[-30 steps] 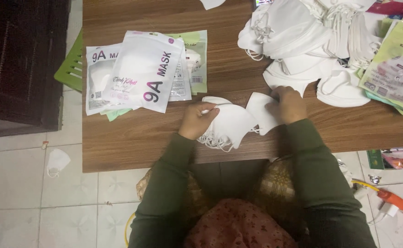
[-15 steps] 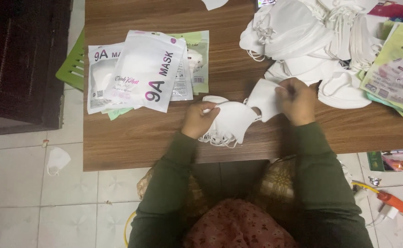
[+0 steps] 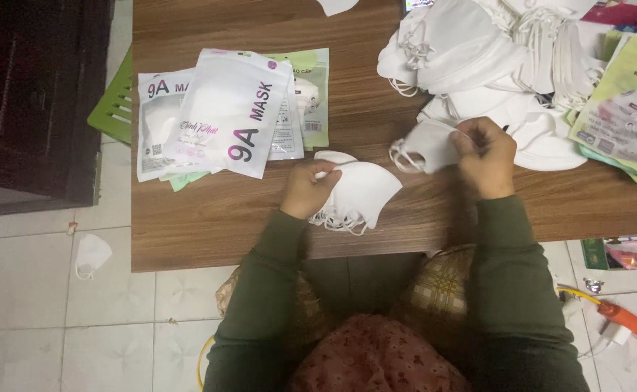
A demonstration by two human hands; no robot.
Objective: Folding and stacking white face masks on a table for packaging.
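While the left hand [image 3: 307, 190] stays gripping the stacked white masks [image 3: 355, 194] near the counter's [image 3: 209, 225] front edge, the right hand [image 3: 484, 156] has drawn back, pinching one single mask [image 3: 424, 145] from the loose pile [image 3: 478, 58].

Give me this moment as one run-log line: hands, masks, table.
left hand: on small mask stack | right hand: pinching single white mask | mask heap: right | packets: left | table: wood

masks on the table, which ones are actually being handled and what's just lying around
In hand:
small mask stack under the left hand
single mask pinched by the right hand

Lying about:
big mask heap
printed pouches
mask on the floor
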